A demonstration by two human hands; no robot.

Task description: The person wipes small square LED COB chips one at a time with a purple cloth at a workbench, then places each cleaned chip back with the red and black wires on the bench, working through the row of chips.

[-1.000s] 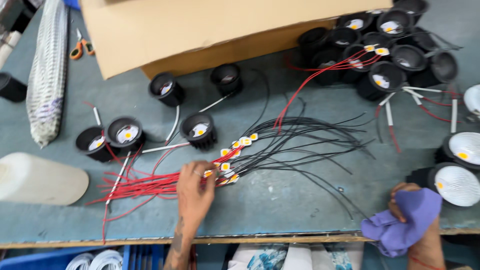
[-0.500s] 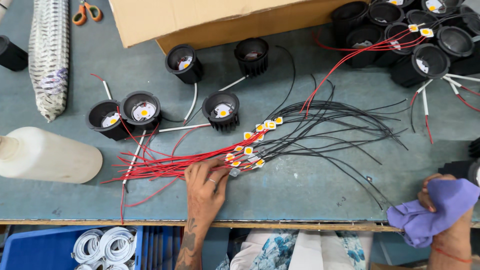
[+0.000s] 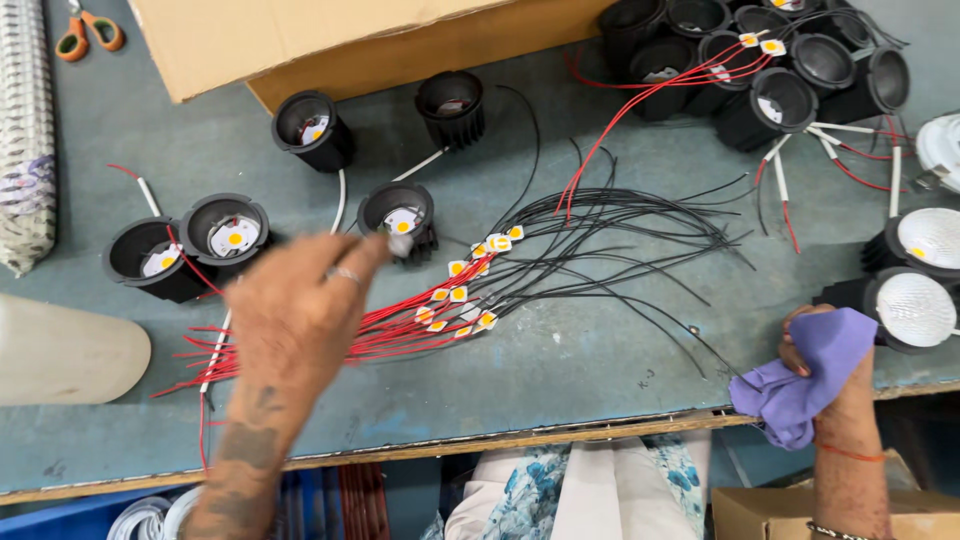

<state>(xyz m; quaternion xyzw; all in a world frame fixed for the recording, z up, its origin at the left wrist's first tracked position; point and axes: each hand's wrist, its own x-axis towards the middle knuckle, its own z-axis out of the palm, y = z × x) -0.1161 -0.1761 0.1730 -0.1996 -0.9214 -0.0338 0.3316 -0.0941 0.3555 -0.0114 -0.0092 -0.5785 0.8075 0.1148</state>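
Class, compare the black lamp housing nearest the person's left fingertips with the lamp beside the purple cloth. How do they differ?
The black lamp housing is open, showing a small yellow chip inside; the lamp is closed by a white frosted cover. The housing sits mid-bench by the left hand; the lamp sits at the right edge, beside the purple cloth. Both have round black bodies.

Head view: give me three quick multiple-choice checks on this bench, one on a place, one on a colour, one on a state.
1. Where is the left hand?
A. Over the red wires, fingertips by a black lamp housing
B. On the scissors
C. Inside the cardboard box

2. What colour is the cloth in the right hand?
A. Yellow
B. Purple
C. White

3. How do the LED chips lie?
A. Stacked in a tray
B. Loose on the bench, wires attached
C. All fitted in housings

Answers: 1 A, the fingers reach the black lamp housing above the red wires. 2 B, it is plainly purple. 3 B, they lie scattered, wired, on the bench.
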